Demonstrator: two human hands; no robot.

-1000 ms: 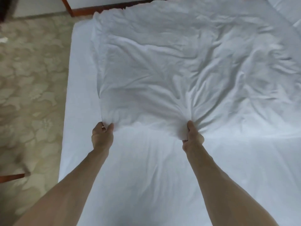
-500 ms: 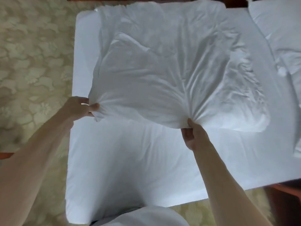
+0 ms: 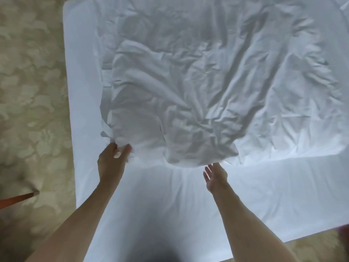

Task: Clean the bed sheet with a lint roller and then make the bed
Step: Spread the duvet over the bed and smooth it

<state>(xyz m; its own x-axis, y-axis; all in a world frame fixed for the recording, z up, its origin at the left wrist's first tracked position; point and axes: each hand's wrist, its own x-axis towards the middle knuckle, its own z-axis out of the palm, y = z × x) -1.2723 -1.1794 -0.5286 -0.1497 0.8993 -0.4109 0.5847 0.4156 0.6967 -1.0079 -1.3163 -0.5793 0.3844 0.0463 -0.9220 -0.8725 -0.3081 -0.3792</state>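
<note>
On the white bed (image 3: 264, 195), the left hand (image 3: 111, 163) is pinching the crumpled sheet (image 3: 188, 91) by its edge, the right hand (image 3: 215, 176) hovering open; both should be gripping, pulling evenly.

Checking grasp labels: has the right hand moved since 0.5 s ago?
Yes. The right hand let go of the top sheet and drew back toward the near edge of the mattress, fingers open.

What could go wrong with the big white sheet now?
Only the left hand grips the wrinkled top sheet, at one corner. The right hand is open, just short of its edge. A pull now would likely drag the sheet crooked toward the left side of the bed. The deep creases could also set in if it isn't spread flat.
</note>
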